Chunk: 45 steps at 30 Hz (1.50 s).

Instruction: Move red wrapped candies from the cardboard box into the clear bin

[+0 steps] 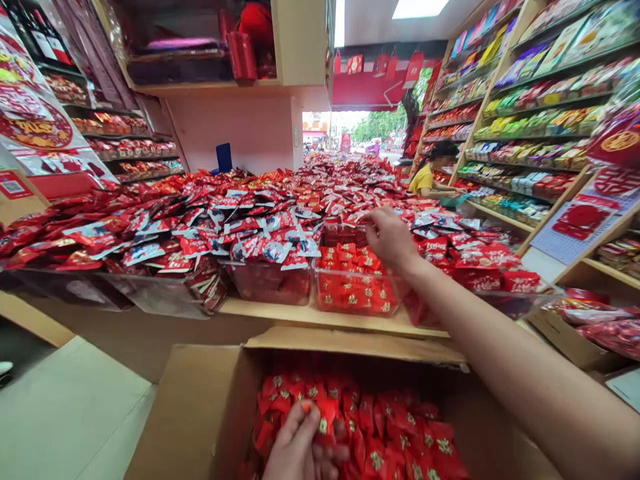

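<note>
An open cardboard box [200, 407] in front of me holds several small red candy packets [390, 427]. My left hand [297, 443] is down in the box with its fingers closed on a few of the packets. My right hand [389, 237] reaches forward over a clear plastic bin [355, 297] that is partly filled with the same red packets. Its fingers are curled and hang just above the bin's far edge; whether they hold a packet I cannot tell.
A long display counter [310, 317] is piled with red sweets in clear bins. Stocked shelves [525, 113] run along the right and left walls. A person in a yellow shirt [424, 179] stands at the right shelves. A second carton [575, 340] sits at right.
</note>
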Motion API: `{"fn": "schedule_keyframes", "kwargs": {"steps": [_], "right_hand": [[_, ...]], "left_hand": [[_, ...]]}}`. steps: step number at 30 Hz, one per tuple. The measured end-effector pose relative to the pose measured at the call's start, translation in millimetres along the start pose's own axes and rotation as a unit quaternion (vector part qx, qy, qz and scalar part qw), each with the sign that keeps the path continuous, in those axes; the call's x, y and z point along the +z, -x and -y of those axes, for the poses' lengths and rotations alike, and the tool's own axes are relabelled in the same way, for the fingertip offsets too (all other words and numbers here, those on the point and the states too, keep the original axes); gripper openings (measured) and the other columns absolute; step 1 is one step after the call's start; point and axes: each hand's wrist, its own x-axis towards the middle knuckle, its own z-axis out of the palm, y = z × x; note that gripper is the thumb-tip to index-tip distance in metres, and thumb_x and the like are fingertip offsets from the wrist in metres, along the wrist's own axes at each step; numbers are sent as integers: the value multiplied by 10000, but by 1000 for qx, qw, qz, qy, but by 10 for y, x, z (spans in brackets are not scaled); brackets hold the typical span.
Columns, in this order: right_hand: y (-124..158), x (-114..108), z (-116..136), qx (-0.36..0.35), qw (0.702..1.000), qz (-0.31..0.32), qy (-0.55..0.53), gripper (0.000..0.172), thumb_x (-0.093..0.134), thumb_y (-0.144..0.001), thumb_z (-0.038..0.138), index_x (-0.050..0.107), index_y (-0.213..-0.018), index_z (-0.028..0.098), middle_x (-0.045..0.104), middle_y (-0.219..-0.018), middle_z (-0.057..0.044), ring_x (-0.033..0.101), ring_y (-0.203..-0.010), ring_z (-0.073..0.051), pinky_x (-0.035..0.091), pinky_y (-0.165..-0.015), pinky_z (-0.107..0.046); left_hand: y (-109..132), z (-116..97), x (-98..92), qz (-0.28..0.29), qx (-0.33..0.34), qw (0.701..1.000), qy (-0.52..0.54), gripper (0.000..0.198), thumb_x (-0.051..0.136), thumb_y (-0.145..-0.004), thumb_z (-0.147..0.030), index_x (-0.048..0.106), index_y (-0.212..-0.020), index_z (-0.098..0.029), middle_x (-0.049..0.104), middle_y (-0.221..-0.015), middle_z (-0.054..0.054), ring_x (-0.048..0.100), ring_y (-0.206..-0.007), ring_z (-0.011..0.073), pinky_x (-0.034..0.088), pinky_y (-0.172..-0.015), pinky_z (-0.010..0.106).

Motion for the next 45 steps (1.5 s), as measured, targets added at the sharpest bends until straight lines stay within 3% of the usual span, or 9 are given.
{"fn": "schedule_keyframes", "kwargs": {"steps": [2, 4, 10, 18, 24, 29, 33, 41, 45], "right_hand": [[470, -168, 243, -40, 990, -68, -117, 171, 398, -851, 178, 514, -975, 157, 568, -961, -80, 541, -890, -170, 427, -786, -273], [1071, -226, 456, -62, 962, -30, -264, 101, 468, -818, 197, 550, -877, 208, 594, -805, -27, 562, -746, -156, 453, -695, -267], [2340, 138, 688, 212, 800, 158, -538, 148, 550, -769, 327, 588, -830, 197, 581, -724, -11, 546, -619, -139, 457, -552, -235], [2485, 248, 608, 329, 729, 9, -600, 114, 660, -668, 306, 660, -673, 192, 607, -696, -15, 555, -647, -146, 453, -599, -239], [2610, 344, 597, 277, 736, -4, -618, 50, 643, -695, 238, 677, -731, 235, 591, -739, -19, 554, -670, -148, 459, -564, -237], [2693, 398, 675, 304, 678, -67, -665, 57, 631, -715, 225, 661, -759, 247, 560, -757, -3, 477, -496, -79, 410, -434, -201], [2679, 365, 693, 249, 744, -121, -608, 172, 617, -718, 143, 648, -802, 290, 571, -771, 7, 548, -664, -127, 463, -538, -224], [2623, 280, 670, 165, 838, -92, -513, 219, 574, -737, 82, 621, -850, 264, 569, -758, -4, 552, -710, -142, 478, -591, -243], [2641, 279, 670, 92, 887, -125, -436, 390, 559, -713, 17, 610, -979, 297, 576, -777, -17, 567, -684, -148, 486, -574, -253]], "left_hand": [[103, -97, 96, 20, 21, 1000, 10, 422, 734, -562, -377, 414, -800, -238, 573, -531, -82, 613, -483, 147, 366, -433, 199], [187, -180, 154, 26, 37, 999, 14, 393, 731, -579, -363, 450, -813, -219, 590, -578, -72, 616, -500, 130, 363, -421, 178], [269, -123, 191, 110, 79, 987, -81, 236, 665, -673, -358, 568, -784, -174, 597, -639, -46, 562, -467, 67, 353, -403, 148], [269, -69, 247, 104, 119, 978, -139, 114, 697, -652, -214, 598, -683, -166, 602, -619, -32, 555, -562, 97, 430, -510, 189], [271, -118, 257, 121, 217, 951, -182, 59, 662, -681, -189, 615, -645, -186, 592, -726, -10, 515, -662, 123, 421, -577, 210], [298, -47, 343, 130, 228, 958, -118, 48, 664, -686, -197, 626, -659, -199, 578, -726, -13, 511, -695, 122, 420, -636, 214], [309, 1, 410, 158, 137, 977, -35, 45, 623, -732, -272, 620, -738, -227, 573, -726, -28, 481, -614, 93, 404, -537, 193], [286, -78, 352, 178, 175, 964, -92, 32, 676, -681, -173, 660, -699, -193, 629, -798, 2, 529, -666, 100, 430, -571, 188], [316, -91, 423, 150, 105, 983, 9, 113, 610, -751, -218, 636, -861, -217, 618, -801, -5, 543, -666, 89, 441, -614, 204]]}}
